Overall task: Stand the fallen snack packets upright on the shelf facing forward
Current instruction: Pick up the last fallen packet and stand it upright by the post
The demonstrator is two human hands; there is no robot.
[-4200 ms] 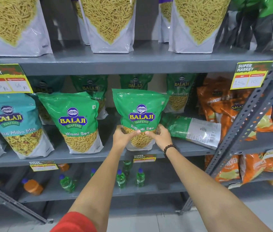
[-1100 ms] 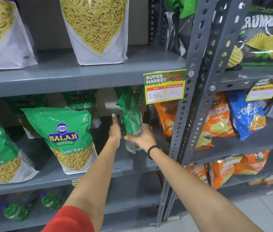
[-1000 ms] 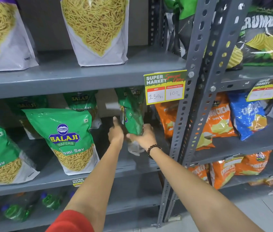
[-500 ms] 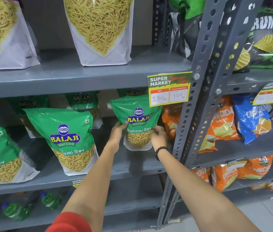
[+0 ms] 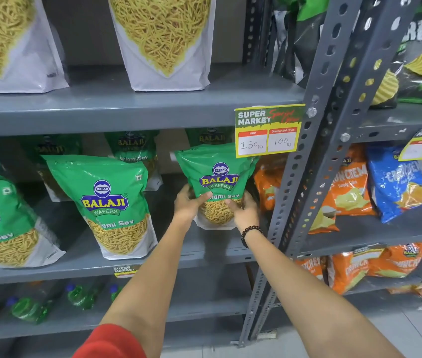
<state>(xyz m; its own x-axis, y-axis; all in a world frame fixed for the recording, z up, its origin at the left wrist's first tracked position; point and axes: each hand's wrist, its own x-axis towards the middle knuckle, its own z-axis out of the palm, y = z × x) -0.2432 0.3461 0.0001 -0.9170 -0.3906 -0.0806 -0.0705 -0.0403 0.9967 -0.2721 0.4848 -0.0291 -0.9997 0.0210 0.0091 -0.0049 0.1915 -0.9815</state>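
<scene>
Half a second ago we held the green Ratlami Sev packet with its face already forward; now it sits a little nearer the price tag, whose lower left corner overlaps its top right. A second ago it was still edge-on to us.

Our left hand and right hand clamp the packet's lower half from either side, thumbs across its clear window, each grip closed on it. It stands upright, front facing us, its white base at the middle shelf; we cannot tell whether it rests fully.

To its left a second green packet stands upright, and a third beyond that leans back slightly. More green packets stand behind in shadow. Just right, orange packets touch the grey slotted upright, which crosses in front of them. Above, white sev pouches stand on the upper shelf. A beaded bracelet circles our right wrist.
</scene>
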